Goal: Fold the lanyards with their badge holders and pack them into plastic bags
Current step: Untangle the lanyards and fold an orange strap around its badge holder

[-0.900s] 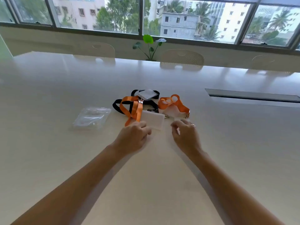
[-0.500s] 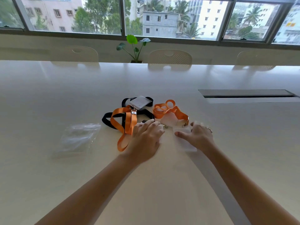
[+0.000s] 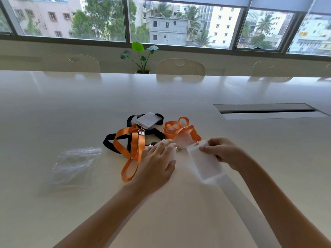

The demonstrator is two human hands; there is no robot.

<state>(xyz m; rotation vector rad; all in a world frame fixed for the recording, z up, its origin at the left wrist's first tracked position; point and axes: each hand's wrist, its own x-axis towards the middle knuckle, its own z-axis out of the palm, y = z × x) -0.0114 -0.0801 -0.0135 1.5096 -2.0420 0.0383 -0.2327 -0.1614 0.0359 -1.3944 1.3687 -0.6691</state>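
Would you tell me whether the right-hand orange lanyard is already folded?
Not folded: the orange lanyard lies in loose loops beyond the right hand.

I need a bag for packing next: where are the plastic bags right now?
In the head view, the plastic bags lie flat on the table, left of the orange lanyard and the left hand, untouched.

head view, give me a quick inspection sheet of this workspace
Surface: white table, glossy.
Job's things: right orange lanyard clipped to badge holder; left orange lanyard lying over black lanyards; second holder; plastic bags at left.
Clutter: nothing seen.
Grippers: left hand flat on a partly hidden holder; right hand pinches the badge holder.
Cables: nothing seen; closed cable hatch.
Surroundings: chairs, plant, windows.
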